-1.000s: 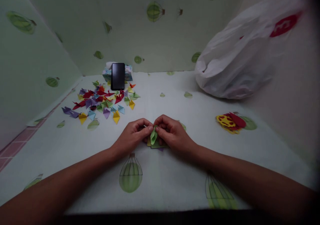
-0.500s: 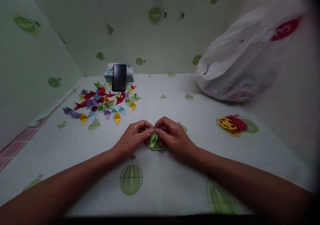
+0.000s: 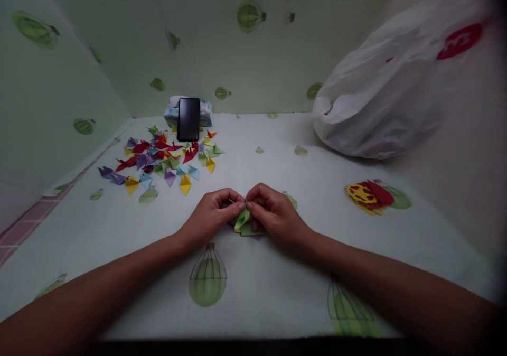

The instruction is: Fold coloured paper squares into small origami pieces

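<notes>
Between my two hands is a small folded piece of light green paper [image 3: 242,218], its lower part curled open like a loop. My left hand [image 3: 216,209] pinches its top edge between thumb and fingers. From the other side my right hand [image 3: 273,212] pinches the same paper, thumb close to the left thumb. The fingertips partly hide the folds. Just beneath lies a small stack of coloured paper sheets [image 3: 253,231], green on top with yellow and purple edges showing. To the far left, a heap of folded paper cranes [image 3: 158,158] in several colours is spread out.
A black phone [image 3: 188,119] leans on a tissue box [image 3: 206,114] behind the cranes. At the right back stands a bulging white plastic bag [image 3: 380,92]. Red and yellow cut-out pieces [image 3: 366,195] lie on the balloon-patterned table cover [image 3: 269,287] at right.
The lower part of the green paper has swung slightly to the left and tilted. Both hands stay pinched on it, nearly in place. The whole view shifts a little.
</notes>
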A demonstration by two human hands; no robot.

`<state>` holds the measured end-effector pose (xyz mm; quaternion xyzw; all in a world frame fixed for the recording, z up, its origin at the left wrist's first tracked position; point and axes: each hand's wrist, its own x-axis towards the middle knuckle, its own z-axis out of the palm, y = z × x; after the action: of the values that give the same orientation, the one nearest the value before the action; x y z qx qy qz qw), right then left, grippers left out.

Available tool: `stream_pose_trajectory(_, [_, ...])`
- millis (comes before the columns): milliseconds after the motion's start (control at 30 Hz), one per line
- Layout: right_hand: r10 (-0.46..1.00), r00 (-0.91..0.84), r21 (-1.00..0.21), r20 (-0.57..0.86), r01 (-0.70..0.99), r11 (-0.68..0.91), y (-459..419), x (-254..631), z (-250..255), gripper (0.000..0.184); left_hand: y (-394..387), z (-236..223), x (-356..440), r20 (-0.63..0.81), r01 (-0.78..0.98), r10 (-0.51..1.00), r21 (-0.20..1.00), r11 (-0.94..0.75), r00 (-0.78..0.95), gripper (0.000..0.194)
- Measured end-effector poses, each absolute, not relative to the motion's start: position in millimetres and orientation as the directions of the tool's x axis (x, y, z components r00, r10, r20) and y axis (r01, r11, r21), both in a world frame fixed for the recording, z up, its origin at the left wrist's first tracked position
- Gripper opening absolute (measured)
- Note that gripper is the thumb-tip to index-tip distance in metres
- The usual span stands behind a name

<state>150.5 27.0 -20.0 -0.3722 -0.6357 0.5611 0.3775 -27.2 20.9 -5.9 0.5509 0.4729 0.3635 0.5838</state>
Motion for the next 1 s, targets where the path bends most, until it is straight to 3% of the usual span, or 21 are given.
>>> stream_pose_trajectory(467, [0.873, -0.485, -0.996, 0.050, 0.045, 0.082, 28.8, 151.0, -17.7, 0.008, 19.3, -7.7, -26.2, -0.046, 0.342, 0.972, 0.939, -0.037, 0.231, 0.014])
stream_pose_trajectory(1000, [0.916, -0.386, -0.964, 0.111, 0.180, 0.193, 26.8, 152.1, -14.4, 0.008, 18.6, 0.5, -26.1, -0.058, 0.329, 0.957, 0.943, -0.040, 0.284, 0.016])
